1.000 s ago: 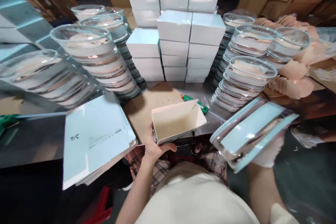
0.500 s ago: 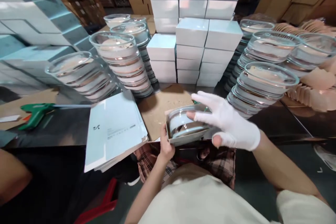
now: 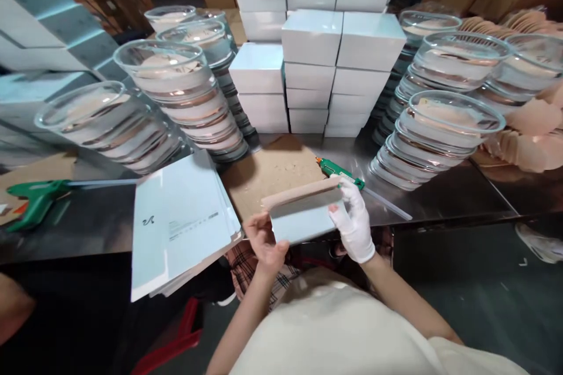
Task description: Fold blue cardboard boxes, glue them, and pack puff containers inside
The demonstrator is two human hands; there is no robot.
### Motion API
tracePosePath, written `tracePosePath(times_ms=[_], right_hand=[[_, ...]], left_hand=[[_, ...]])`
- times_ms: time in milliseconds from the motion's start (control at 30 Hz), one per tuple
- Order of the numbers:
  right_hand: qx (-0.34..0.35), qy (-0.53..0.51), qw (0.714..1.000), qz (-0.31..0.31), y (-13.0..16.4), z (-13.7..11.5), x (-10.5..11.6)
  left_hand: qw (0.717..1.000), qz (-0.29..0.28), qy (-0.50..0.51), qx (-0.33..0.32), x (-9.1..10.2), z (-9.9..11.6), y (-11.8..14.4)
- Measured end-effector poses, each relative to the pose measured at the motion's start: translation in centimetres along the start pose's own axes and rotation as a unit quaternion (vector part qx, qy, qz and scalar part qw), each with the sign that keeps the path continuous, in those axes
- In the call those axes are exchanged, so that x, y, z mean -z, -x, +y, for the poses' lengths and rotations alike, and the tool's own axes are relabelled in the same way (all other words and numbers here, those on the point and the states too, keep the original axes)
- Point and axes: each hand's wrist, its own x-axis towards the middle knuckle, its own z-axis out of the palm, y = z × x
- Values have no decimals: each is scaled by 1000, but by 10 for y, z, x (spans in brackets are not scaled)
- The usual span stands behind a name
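A small white cardboard box (image 3: 303,224) is held over the table's front edge, tilted, with a brown inner flap along its far side. My bare left hand (image 3: 266,243) grips its left end, thumb on the near edge. At the right end, my right hand (image 3: 356,225), in a white glove with bare fingertips, holds the box with the thumb on its near face and fingers at the flap. The glass bowl seen earlier is hidden from view. Just beyond lies a green glue gun (image 3: 338,171) with a clear glue stick (image 3: 389,204) behind it.
Flat white box sheets (image 3: 176,225) are piled at left, near another green glue gun (image 3: 37,196). A brown cardboard sheet (image 3: 277,167) covers the middle. White boxes (image 3: 312,41) stand stacked behind, between stacks of glass bowls (image 3: 176,94). Another person's limb (image 3: 15,307) shows at lower left.
My right hand has come down from above the bowl onto the box's right end. The box is turned so the bowl is out of sight, and the glue gun behind is uncovered.
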Motion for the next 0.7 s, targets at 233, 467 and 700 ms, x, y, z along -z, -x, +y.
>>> tracePosePath(times_ms=[233, 467, 700], right_hand=[[-115, 199, 972, 55, -7, 3, 28], [-373, 357, 856, -2, -45, 34, 37], [-335, 147, 928, 65, -16, 49, 46]], left_hand=[[990, -52, -50, -123, 13, 4, -5], [975, -61, -105, -186, 7, -11, -9], [991, 4, -116, -62, 19, 18, 4]])
